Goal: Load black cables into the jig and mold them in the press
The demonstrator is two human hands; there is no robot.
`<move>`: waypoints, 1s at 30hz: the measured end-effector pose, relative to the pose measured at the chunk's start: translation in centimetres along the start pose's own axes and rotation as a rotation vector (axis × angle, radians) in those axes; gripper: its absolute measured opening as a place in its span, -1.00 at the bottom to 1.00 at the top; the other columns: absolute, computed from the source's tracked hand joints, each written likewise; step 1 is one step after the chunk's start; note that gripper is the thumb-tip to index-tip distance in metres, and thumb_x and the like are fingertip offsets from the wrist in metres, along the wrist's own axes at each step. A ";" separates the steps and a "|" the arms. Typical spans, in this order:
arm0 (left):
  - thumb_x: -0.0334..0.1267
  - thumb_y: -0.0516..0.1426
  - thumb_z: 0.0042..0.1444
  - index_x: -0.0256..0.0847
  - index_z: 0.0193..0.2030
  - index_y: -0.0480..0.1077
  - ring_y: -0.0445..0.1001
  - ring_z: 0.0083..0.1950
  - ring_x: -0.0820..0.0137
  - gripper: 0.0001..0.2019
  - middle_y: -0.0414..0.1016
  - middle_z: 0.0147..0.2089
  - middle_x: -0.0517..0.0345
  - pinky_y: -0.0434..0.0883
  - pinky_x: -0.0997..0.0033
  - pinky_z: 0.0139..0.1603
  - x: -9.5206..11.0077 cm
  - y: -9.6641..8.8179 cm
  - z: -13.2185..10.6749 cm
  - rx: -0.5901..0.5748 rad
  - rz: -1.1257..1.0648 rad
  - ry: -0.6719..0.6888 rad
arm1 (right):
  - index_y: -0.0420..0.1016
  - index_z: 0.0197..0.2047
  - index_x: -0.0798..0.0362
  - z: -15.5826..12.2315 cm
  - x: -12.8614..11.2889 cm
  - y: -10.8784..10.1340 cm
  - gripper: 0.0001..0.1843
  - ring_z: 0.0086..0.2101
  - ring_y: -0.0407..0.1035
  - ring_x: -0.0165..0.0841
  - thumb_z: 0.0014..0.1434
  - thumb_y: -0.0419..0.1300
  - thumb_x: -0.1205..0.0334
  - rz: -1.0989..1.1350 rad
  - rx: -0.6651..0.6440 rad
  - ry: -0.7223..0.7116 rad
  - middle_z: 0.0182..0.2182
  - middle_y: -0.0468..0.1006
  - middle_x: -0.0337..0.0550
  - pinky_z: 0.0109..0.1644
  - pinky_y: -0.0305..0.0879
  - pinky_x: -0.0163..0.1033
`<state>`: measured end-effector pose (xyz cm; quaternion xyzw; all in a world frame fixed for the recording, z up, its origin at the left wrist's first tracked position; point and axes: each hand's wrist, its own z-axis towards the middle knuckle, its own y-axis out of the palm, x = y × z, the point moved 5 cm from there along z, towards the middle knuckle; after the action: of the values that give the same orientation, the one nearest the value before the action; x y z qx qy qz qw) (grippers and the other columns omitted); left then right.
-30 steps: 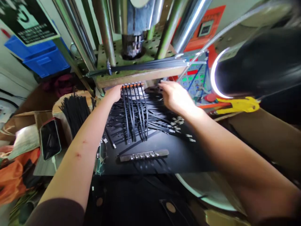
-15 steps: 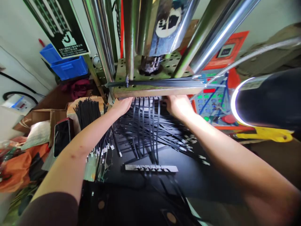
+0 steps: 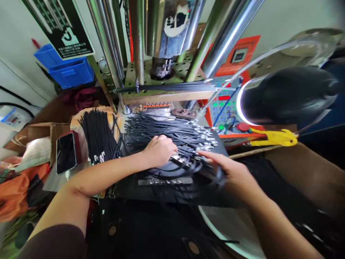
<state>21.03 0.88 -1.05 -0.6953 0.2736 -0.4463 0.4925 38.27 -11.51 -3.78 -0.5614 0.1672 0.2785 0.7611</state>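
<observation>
My left hand [image 3: 159,151] rests palm down on a heap of black strap ties with metal heads [image 3: 167,131], its fingers curled among them. My right hand [image 3: 231,172] reaches in from the right, fingers stretched over the near end of the heap. Blurred black loops of strap [image 3: 188,166] run between both hands, and I cannot tell if either hand grips them. A slotted metal bar [image 3: 165,181] lies on the black board [image 3: 129,190] just below the heap. A tied bundle of the same straps [image 3: 98,135] stands to the left of my left hand.
Above the heap stands a press with steel columns [image 3: 107,43] and a perforated green plate [image 3: 151,70], with an orange-topped fixture [image 3: 156,106] beneath it. A phone [image 3: 67,153] lies left. A control panel [image 3: 226,108], yellow handle [image 3: 272,138] and dark round cover [image 3: 288,95] sit right.
Both hands have come down from the fixture onto the heap. The straps that hung from the fixture now lie with the heap, and the fixture shows bare.
</observation>
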 end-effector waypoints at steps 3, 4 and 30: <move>-0.03 -0.23 0.49 -0.23 -0.31 0.54 0.54 -0.17 0.31 -0.39 0.59 -0.27 0.06 0.40 0.32 -0.03 1.0 0.4 -1.2 -0.252 -0.511 -0.133 | 0.25 0.37 -0.42 0.9 -1.3 0.9 -0.39 0.02 0.55 -0.10 0.29 0.08 0.19 0.013 -0.048 -0.061 0.14 0.57 -0.28 0.05 0.59 0.06; 0.04 -0.21 0.48 -0.23 -0.35 0.51 0.53 -0.23 0.34 -0.38 0.57 -0.32 0.09 0.42 0.36 -0.09 1.8 0.8 -1.8 -0.371 -0.671 -0.132 | 0.29 0.36 -0.33 1.1 -2.1 1.6 -0.39 0.06 0.52 -0.10 0.27 0.09 0.21 0.017 -0.088 -0.124 0.17 0.54 -0.23 0.09 0.56 0.06; -0.29 -0.03 0.44 -0.24 0.15 0.38 0.55 0.00 0.24 -0.73 0.56 0.04 -0.02 0.39 0.29 0.01 -8.4 -3.1 -3.9 0.080 0.294 -0.181 | 0.58 -0.05 0.01 11.2 1.5 1.2 -0.70 -0.11 0.55 -0.11 0.33 0.04 0.16 -0.204 -0.014 -0.129 -0.12 0.66 0.06 0.00 0.51 0.00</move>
<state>13.57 7.21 -0.69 -0.6649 0.3087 -0.3155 0.6025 38.06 -0.29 -2.03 -0.5615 0.0579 0.2363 0.7909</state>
